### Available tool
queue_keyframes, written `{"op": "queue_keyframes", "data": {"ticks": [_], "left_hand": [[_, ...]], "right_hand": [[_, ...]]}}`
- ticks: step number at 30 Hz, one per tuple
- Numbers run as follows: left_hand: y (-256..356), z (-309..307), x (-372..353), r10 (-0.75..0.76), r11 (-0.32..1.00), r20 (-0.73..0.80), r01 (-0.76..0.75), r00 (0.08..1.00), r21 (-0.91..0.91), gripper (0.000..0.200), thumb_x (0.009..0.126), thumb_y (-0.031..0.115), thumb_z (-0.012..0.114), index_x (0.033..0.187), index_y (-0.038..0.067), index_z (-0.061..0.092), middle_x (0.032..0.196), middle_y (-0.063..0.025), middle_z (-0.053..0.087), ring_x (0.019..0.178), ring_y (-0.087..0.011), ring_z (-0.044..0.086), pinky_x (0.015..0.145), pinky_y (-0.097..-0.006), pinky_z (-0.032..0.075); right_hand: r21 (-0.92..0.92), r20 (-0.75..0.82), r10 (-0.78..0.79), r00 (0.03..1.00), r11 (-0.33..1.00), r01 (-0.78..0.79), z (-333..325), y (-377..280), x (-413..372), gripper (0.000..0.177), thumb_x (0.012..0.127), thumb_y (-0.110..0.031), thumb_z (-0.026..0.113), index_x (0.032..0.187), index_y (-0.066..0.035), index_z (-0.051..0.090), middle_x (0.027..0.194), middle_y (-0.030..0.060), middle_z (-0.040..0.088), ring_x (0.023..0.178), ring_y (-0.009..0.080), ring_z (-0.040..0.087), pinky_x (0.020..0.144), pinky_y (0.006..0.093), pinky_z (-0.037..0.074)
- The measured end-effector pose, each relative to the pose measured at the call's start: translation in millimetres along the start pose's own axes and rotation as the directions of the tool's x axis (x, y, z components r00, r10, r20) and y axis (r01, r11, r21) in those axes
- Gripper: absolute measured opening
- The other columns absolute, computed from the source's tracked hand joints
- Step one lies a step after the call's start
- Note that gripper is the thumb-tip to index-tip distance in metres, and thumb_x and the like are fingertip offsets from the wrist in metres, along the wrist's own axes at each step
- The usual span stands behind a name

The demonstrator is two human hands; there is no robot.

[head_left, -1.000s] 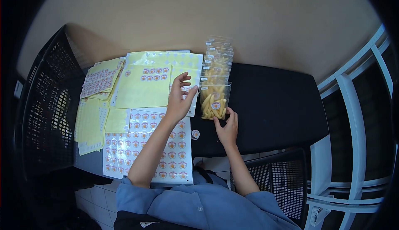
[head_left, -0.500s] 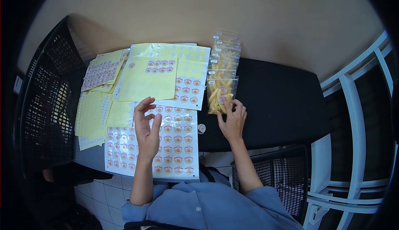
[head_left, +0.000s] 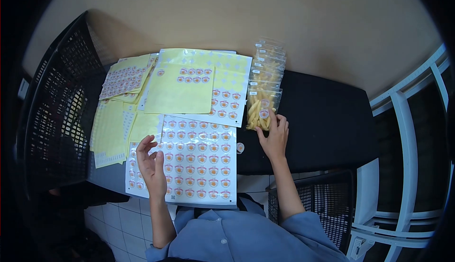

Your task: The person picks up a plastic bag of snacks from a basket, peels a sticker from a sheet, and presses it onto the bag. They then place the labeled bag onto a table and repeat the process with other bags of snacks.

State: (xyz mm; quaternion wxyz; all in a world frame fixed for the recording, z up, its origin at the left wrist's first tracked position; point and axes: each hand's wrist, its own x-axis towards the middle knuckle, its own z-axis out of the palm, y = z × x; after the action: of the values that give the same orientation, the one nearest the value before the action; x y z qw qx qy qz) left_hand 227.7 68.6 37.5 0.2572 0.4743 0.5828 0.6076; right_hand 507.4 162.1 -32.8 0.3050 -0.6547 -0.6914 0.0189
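My right hand (head_left: 275, 138) rests at the lower right of the front clear bag (head_left: 256, 113) of pale yellow sticks. Its index finger is beside a round sticker (head_left: 264, 113) on the bag, the thumb is at the bag's lower edge, and the fingers are spread. More such bags (head_left: 268, 63) lie overlapped in a row behind it. My left hand (head_left: 154, 169) hovers over a white sheet of round stickers (head_left: 201, 167), fingers curved and apart, with nothing visible in them. A loose round sticker (head_left: 240, 148) lies beside that sheet.
A mostly bare yellow backing sheet (head_left: 177, 96) lies over other sticker sheets. Further yellow sheets (head_left: 111, 131) are piled at the left, near a black crate (head_left: 57, 105). Another black crate (head_left: 315, 205) stands below the right side of the black table (head_left: 327, 120).
My left hand has moved left and down, away from the middle of the sticker sheet. My right hand stays at the front bag. The view has shifted slightly.
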Motion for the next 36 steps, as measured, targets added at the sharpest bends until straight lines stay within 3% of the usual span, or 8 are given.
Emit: {"op": "queue_keyframes", "data": {"ticks": [12, 16, 18, 24, 25, 30, 32, 36], "left_hand": [[-18, -28, -21, 0.072, 0.997, -0.122, -0.070, 0.990, 0.016, 0.039, 0.077, 0.001, 0.050, 0.114, 0.002, 0.038, 0.113, -0.0094, 0.041, 0.097, -0.0164, 0.042, 0.074, -0.0249, 0.037], [-21, -48, -21, 0.139, 0.987, -0.201, -0.153, 0.970, -0.057, 0.036, 0.075, -0.001, 0.051, 0.109, 0.000, 0.039, 0.108, -0.0104, 0.042, 0.094, -0.0162, 0.043, 0.073, -0.0263, 0.038], [-20, -67, -18, 0.181, 0.980, -0.251, -0.195, 0.951, -0.034, 0.035, 0.074, -0.003, 0.051, 0.106, 0.000, 0.039, 0.104, -0.0116, 0.042, 0.091, -0.0165, 0.043, 0.073, -0.0263, 0.038], [-18, -168, -14, 0.574, 0.819, -0.373, -0.518, 0.729, 0.247, 0.045, 0.073, -0.003, 0.047, 0.114, 0.003, 0.030, 0.105, -0.0130, 0.038, 0.089, -0.0181, 0.043, 0.074, -0.0280, 0.038], [-21, -194, -17, 0.636, 0.771, -0.397, -0.522, 0.662, 0.365, 0.048, 0.073, 0.001, 0.046, 0.116, 0.005, 0.025, 0.105, -0.0134, 0.037, 0.088, -0.0194, 0.042, 0.076, -0.0308, 0.037], [-28, -332, -10, 0.797, 0.595, -0.437, -0.415, 0.418, 0.688, 0.051, 0.074, 0.009, 0.041, 0.120, 0.000, 0.021, 0.121, -0.0159, 0.032, 0.112, -0.0256, 0.037, 0.098, -0.0373, 0.025], [-27, -372, -3, 0.595, 0.799, -0.640, -0.278, 0.486, 0.533, 0.059, 0.074, 0.013, 0.040, 0.126, -0.001, 0.017, 0.128, -0.0182, 0.024, 0.122, -0.0293, 0.025, 0.101, -0.0405, 0.020], [-21, -443, 9, 0.510, 0.791, -0.568, -0.092, 0.646, 0.605, 0.057, 0.078, 0.015, 0.035, 0.129, 0.001, 0.015, 0.135, -0.0161, 0.017, 0.127, -0.0285, 0.017, 0.103, -0.0405, 0.016]], "right_hand": [[0.201, -0.266, 0.010, 0.964, 0.979, 0.045, -1, -5, -43, 0.055, 0.064, -0.004, 0.064, 0.115, -0.001, 0.042, 0.104, 0.0159, 0.043, 0.095, 0.0296, 0.046, 0.081, 0.0365, 0.039], [-0.070, -0.480, -0.217, 0.850, 0.975, 0.209, -18, -7, -44, 0.041, 0.067, 0.012, 0.055, 0.105, 0.000, 0.048, 0.108, 0.0170, 0.043, 0.093, 0.0283, 0.051, 0.078, 0.0327, 0.046], [0.199, -0.564, -0.047, 0.825, 0.961, 0.192, -27, -31, -33, 0.039, 0.068, 0.016, 0.052, 0.104, 0.001, 0.048, 0.110, 0.0158, 0.042, 0.096, 0.0252, 0.052, 0.074, 0.0281, 0.052], [0.077, -0.500, -0.300, 0.812, 0.919, 0.387, -56, -109, -1, 0.040, 0.061, 0.001, 0.071, 0.097, -0.001, 0.054, 0.102, 0.0138, 0.048, 0.089, 0.0211, 0.054, 0.064, 0.0257, 0.051], [-0.154, -0.477, -0.493, 0.728, 0.862, 0.483, -62, -141, 10, 0.040, 0.059, -0.004, 0.074, 0.095, -0.002, 0.055, 0.096, 0.0127, 0.051, 0.089, 0.0250, 0.053, 0.071, 0.0325, 0.047], [-0.212, -0.454, -0.761, 0.464, 0.598, 0.773, -68, -299, 44, 0.015, 0.071, -0.005, 0.065, 0.082, -0.002, 0.056, 0.096, 0.0123, 0.051, 0.094, 0.0270, 0.051, 0.078, 0.0359, 0.045], [-0.208, -0.507, -0.786, 0.354, 0.510, 0.835, -68, -364, 54, 0.009, 0.074, -0.002, 0.060, 0.081, -0.002, 0.055, 0.100, 0.0127, 0.050, 0.096, 0.0273, 0.051, 0.077, 0.0367, 0.046], [-0.176, -0.582, -0.797, 0.160, 0.316, 0.932, -70, -499, 80, 0.029, 0.069, 0.009, 0.058, 0.094, -0.004, 0.054, 0.107, 0.0129, 0.046, 0.100, 0.0245, 0.051, 0.074, 0.0286, 0.052]]}}
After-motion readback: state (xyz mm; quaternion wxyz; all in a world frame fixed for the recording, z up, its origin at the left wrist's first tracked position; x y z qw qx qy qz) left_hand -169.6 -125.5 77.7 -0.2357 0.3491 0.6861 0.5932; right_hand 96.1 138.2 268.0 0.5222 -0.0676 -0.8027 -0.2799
